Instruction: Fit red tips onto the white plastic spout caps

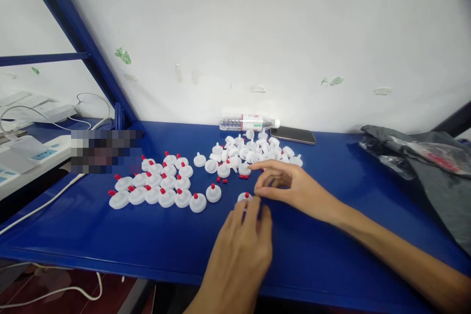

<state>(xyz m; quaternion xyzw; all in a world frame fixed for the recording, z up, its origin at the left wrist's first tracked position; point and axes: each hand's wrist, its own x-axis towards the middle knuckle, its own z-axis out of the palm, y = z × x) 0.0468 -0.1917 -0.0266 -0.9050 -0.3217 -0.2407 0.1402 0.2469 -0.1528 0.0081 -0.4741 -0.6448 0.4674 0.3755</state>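
A round white cap with a red tip (pixel 245 196) stands on the blue table, partly hidden by the fingers of my left hand (pixel 241 245), which are closed round its near side. Just to the right, my right hand (pixel 289 187) hovers with its index finger and thumb apart, and I see nothing between them. Several small red tips (pixel 243 176) lie loose beyond my hands. Behind them is a heap of white caps (pixel 252 149), most without a red tip. At left, several white caps with red tips (pixel 167 197) stand close together in rough rows.
A clear plastic bottle (pixel 231 123) lies along the wall, with a dark phone (pixel 294 135) beside it. Grey plastic bags (pixel 427 167) cover the table's right end. White power strips (pixel 44 154) and cables sit at far left, near a blue metal upright (pixel 83 29).
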